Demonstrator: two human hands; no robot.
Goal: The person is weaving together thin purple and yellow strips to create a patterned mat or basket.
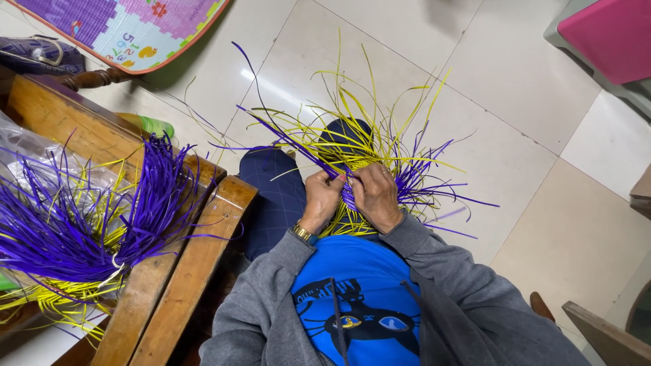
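On my lap rests a woven piece (380,159) of yellow and purple plastic strips, its loose ends fanning out over my knees. My left hand (321,198), with a gold watch on the wrist, pinches a purple strip (285,135) that runs up and to the left. My right hand (375,195) grips the woven middle of the piece, fingers curled over it. Both hands touch each other at the centre.
A wooden bench (196,251) stands to my left with a big bundle of purple strips (88,217) and some yellow ones on it. A colourful play mat (129,27) lies top left, a pink seat (610,34) top right, a wooden chair arm (597,332) bottom right.
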